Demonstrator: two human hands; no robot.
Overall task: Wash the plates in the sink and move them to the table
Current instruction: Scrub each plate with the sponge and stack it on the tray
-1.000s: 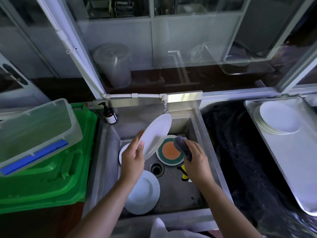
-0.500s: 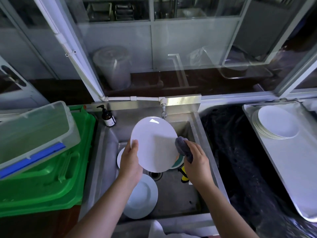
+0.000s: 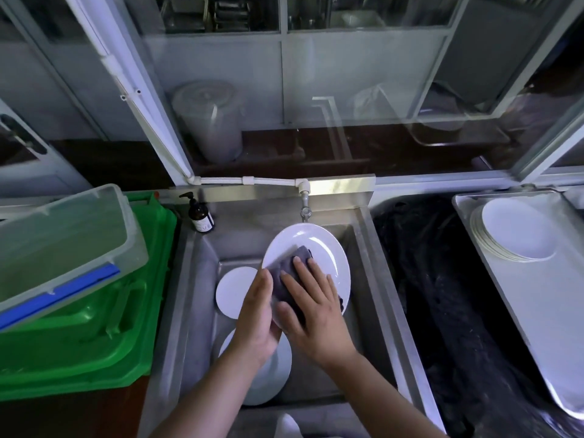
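Observation:
Over the steel sink (image 3: 196, 279) I hold a white plate (image 3: 328, 257), face up and tilted. My left hand (image 3: 257, 317) grips its lower left rim. My right hand (image 3: 316, 311) lies flat on a grey cloth (image 3: 284, 270) and presses it against the plate's face. A small white plate (image 3: 234, 289) lies in the sink to the left, and another white plate (image 3: 275, 374) lies under my left wrist. A stack of white plates (image 3: 518, 229) sits on a metal tray (image 3: 537, 311) at the right.
A tap (image 3: 305, 207) hangs just behind the held plate. A dark soap bottle (image 3: 200, 216) stands at the sink's back left corner. A clear lidded box (image 3: 63, 241) rests on a green crate (image 3: 94, 336) at the left. Black sheeting (image 3: 436, 295) covers the counter between sink and tray.
The plate has turned from edge-on to face up. My right hand has moved left onto it and flattened the cloth against its face. The coloured plate in the sink is now hidden.

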